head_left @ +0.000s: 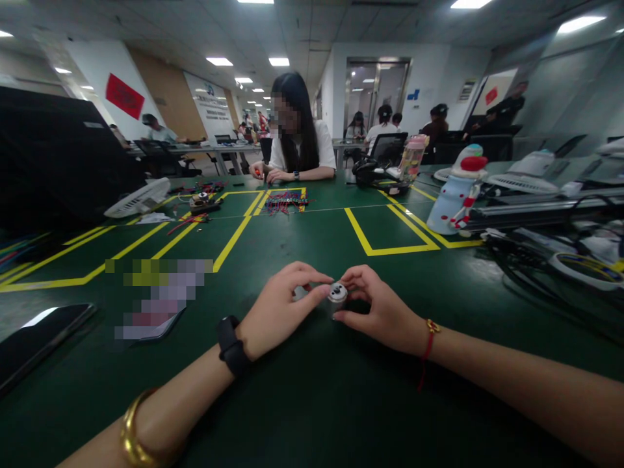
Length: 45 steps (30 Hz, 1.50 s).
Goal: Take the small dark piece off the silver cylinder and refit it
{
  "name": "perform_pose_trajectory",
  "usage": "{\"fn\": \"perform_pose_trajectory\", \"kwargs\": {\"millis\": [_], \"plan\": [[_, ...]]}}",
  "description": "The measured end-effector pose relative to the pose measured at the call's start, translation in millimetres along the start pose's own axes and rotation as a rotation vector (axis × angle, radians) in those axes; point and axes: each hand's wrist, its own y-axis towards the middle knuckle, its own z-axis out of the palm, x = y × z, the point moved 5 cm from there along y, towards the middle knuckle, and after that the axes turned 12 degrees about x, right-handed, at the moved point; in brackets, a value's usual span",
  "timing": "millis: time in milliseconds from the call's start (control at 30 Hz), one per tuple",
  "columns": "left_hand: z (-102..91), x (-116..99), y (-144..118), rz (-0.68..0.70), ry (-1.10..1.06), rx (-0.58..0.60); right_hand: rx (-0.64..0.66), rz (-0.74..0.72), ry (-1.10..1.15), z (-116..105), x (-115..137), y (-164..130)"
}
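Observation:
A small silver motor (337, 294), a short metal cylinder with dark holes in its top face, stands between my hands just above or on the green table. My left hand (290, 296) pinches its left side with thumb and forefinger. From the right, my right hand (377, 302) curls round it, the thumb low at the front and the fingers behind. My fingers cover part of the motor's sides, and its underside is hidden. A black band is on my left wrist, a red cord on my right.
Yellow tape (404, 250) marks boxes on the table (302, 403). A phone (43, 338) and a blurred-out item (160, 305) lie left. Coloured wires (285, 201) lie ahead, near a seated person (302, 143). A blue bottle (448, 201) and black cables (526, 279) are on the right.

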Motion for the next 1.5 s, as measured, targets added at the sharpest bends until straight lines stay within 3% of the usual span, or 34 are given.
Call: {"fn": "perform_pose_trajectory", "kwargs": {"millis": [133, 433, 667, 833, 967, 1033, 1100, 1233, 1333, 1433, 1500], "plan": [[7.3, -14.5, 3.1, -0.016, 0.009, -0.031, 0.002, -0.001, 0.001, 1.1, 0.1, 1.8], [-6.5, -8.9, -1.3, -0.019, -0.008, -0.110, -0.018, -0.043, -0.144, -1.4, 7.4, -0.9], [20.2, 15.6, -7.3, -0.055, 0.051, 0.092, -0.024, -0.023, -0.166, -2.8, 4.2, -2.2], [30.4, 16.2, -4.8, -0.035, 0.077, 0.107, -0.023, -0.022, -0.188, 0.0, 4.9, -3.1], [24.5, 15.2, -6.2, -0.044, 0.008, 0.118, -0.053, -0.032, -0.274, -5.4, 9.8, -2.6], [13.3, 19.9, -8.8, -0.094, -0.021, 0.074, -0.106, 0.014, -0.347, -26.5, 10.0, -3.1], [-3.2, 32.5, -12.5, -0.189, -0.042, -0.011, -0.187, 0.122, -0.471, -65.6, 5.7, -6.8], [-38.7, 76.7, -21.1, -0.367, -0.098, -0.241, -0.378, 0.556, -0.896, -177.4, -20.8, -33.4], [-52.0, 109.6, -25.3, -0.432, -0.169, -0.386, -0.442, 0.779, -0.944, -247.0, -49.2, -63.2], [-52.6, 124.1, -25.1, -0.454, -0.155, -0.419, -0.416, 0.945, -0.881, -280.2, -72.7, -85.5], [-50.5, 123.6, -23.8, -0.456, -0.129, -0.411, -0.417, 0.977, -0.885, -279.8, -73.3, -87.9]]}}
